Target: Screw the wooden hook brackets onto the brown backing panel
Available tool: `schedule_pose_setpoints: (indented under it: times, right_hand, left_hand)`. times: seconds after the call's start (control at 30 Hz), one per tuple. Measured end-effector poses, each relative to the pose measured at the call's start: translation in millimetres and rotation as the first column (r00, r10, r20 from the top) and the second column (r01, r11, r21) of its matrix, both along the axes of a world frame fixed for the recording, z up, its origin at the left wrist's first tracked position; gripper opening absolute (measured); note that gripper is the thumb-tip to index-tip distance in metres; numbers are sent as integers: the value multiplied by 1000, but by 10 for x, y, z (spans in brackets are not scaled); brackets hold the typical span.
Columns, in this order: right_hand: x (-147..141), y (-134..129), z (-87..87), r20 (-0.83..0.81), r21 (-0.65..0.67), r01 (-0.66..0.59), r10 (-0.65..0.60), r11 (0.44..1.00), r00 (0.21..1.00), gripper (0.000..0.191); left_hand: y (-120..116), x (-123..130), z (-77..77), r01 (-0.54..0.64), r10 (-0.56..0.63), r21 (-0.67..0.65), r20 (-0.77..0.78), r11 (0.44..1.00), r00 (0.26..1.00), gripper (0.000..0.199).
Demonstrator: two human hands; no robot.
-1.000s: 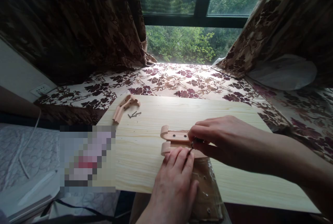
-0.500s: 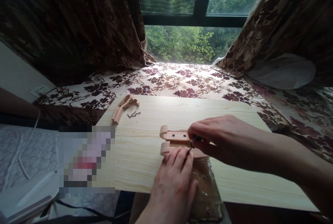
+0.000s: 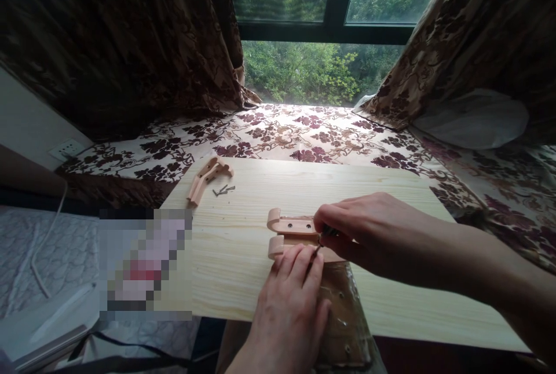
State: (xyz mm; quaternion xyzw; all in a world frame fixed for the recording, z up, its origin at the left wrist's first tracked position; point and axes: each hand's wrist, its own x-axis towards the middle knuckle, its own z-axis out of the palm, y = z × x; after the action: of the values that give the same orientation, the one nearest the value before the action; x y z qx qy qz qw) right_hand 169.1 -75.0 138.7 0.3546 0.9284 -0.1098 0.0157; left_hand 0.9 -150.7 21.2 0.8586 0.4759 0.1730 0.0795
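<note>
My left hand presses down on the nearer wooden hook piece, its fingers lying over the wood and part of the brown block beneath. My right hand is closed around a small dark tool, whose thin metal tip slants down between the left fingertips; most of the tool is hidden by the fingers. Just beyond the left fingers lies a second wooden hook piece with two dark holes or screw heads. The right hand covers its right end.
Two more wooden pieces sit at the board's far left corner, with several screws beside them. The pale wooden board lies before a flowered cloth and window. A blurred-out item is at the left edge.
</note>
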Motion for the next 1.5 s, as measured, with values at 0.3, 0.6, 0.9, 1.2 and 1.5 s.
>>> schedule_pose_setpoints:
  times: [0.3, 0.6, 0.9, 1.2, 1.5]
  right_hand:
    - [1, 13, -36, 32, 0, 28, -28, 1000, 999, 15]
    - [7, -3, -40, 30, 7, 18, -19, 1000, 999, 11]
    - [16, -10, -1, 11, 8, 8, -8, 1000, 1000, 12]
    - [11, -14, 3, 47, 11, 41, -41, 999, 998, 12]
    - [-5, 3, -21, 43, 11, 21, -21, 1000, 999, 12]
  left_hand:
    - [9, 20, -7, 3, -3, 7, 0, 1000, 1000, 51]
    - [0, 16, -24, -6, 6, -1, 3, 1000, 1000, 53]
    - [0, 23, -25, -8, 8, 14, 14, 1000, 1000, 55]
    - [5, 14, -34, 4, -5, 63, 11, 998, 1000, 54]
    - [4, -18, -69, 10, -12, 77, 19, 997, 1000, 51]
